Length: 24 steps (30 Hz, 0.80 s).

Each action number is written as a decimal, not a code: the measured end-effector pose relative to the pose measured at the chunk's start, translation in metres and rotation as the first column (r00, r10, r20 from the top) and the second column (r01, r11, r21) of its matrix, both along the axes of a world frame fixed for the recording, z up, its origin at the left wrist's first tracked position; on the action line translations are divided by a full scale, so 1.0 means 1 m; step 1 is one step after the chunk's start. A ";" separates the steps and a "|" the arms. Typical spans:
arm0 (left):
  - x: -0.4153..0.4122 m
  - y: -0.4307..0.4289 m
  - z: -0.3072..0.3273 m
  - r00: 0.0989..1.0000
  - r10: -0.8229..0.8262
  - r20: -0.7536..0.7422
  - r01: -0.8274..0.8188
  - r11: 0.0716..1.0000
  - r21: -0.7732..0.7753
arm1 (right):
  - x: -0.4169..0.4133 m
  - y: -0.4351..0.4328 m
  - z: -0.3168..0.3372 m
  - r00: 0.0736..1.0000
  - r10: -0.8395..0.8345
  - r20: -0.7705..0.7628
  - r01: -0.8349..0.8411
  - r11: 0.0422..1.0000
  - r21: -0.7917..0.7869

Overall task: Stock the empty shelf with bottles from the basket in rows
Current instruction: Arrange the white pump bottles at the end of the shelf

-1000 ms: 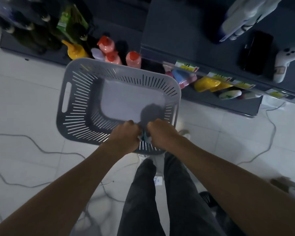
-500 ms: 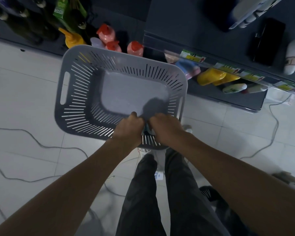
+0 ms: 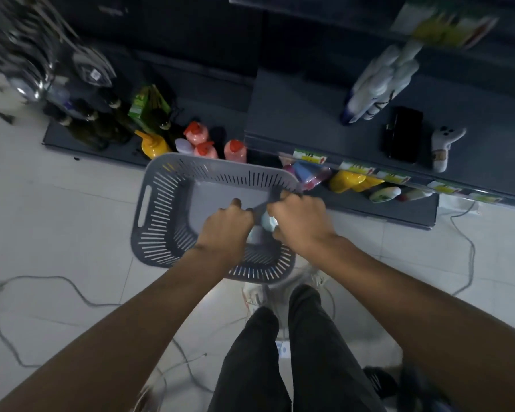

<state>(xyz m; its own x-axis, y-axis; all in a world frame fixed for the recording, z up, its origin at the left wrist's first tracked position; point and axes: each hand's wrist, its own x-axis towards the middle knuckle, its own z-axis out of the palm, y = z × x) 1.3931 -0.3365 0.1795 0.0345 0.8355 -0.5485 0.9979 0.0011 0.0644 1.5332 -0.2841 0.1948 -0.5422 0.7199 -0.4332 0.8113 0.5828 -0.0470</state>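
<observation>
Here, the left hand (image 3: 229,224) and the right hand (image 3: 298,224) are both curled around the rim of the grey basket (image 3: 156,233), with a small pale thing (image 3: 268,223) between them, and the basket hangs above the floor (image 3: 57,218), near the front edge of the low shelf (image 3: 107,151) with pink bottles (image 3: 235,150).

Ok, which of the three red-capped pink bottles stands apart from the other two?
The rightmost pink bottle, alone beside the grey shelf; a dark gap separates it from the other pair, which sit close together.
</observation>
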 end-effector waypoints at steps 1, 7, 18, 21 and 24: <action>0.000 0.004 0.011 1.000 -0.007 -0.001 0.007 1.000 0.018 | 0.002 0.003 0.012 1.000 0.002 0.003 -0.002 0.999 0.039; 0.007 0.028 0.083 0.998 -0.061 -0.034 0.065 0.987 0.146 | 0.016 0.012 0.085 0.998 -0.056 0.021 0.052 0.984 0.172; 0.049 0.067 0.208 0.981 -0.194 -0.026 0.193 0.936 0.295 | 0.071 0.034 0.211 0.976 -0.199 -0.092 0.217 0.936 0.277; 0.064 0.077 0.238 0.972 -0.234 -0.009 0.224 0.917 0.330 | 0.089 0.040 0.239 0.970 -0.212 -0.116 0.239 0.917 0.320; 0.082 0.086 0.263 0.963 -0.269 0.003 0.248 0.893 0.376 | 0.107 0.046 0.265 0.959 -0.235 -0.161 0.277 0.902 0.331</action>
<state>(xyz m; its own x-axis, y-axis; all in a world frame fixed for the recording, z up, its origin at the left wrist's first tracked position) 1.4750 -0.2501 0.4420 0.2975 0.9349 -0.1937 0.9547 -0.2907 0.0632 1.6406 -0.2383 0.4596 -0.3500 0.9335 -0.0778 0.9357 0.3523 0.0185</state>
